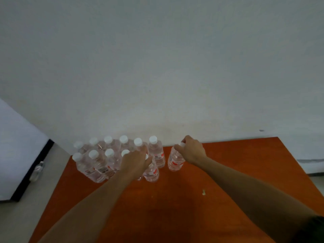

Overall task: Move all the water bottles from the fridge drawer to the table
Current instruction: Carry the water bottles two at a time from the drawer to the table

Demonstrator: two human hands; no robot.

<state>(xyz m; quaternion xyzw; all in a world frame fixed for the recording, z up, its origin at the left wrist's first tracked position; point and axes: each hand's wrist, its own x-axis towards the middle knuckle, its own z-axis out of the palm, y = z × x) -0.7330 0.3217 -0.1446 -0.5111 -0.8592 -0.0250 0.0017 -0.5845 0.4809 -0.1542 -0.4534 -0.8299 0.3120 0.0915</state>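
Observation:
Several clear water bottles with white caps (98,163) stand in two rows at the far left of the orange table (228,172). My left hand (135,163) grips the cap end of one bottle (151,171) standing at the right end of the front row. My right hand (192,151) holds the top of another bottle (175,159), which stands apart to the right of the back row, near the wall. Both bottles rest upright on the table. The fridge drawer is not in view.
A white wall (157,67) rises right behind the table. The table's left edge drops to a pale floor (17,216), where one more bottle (37,171) stands beside a dark baseboard. A small pale scrap (203,192) lies mid-table.

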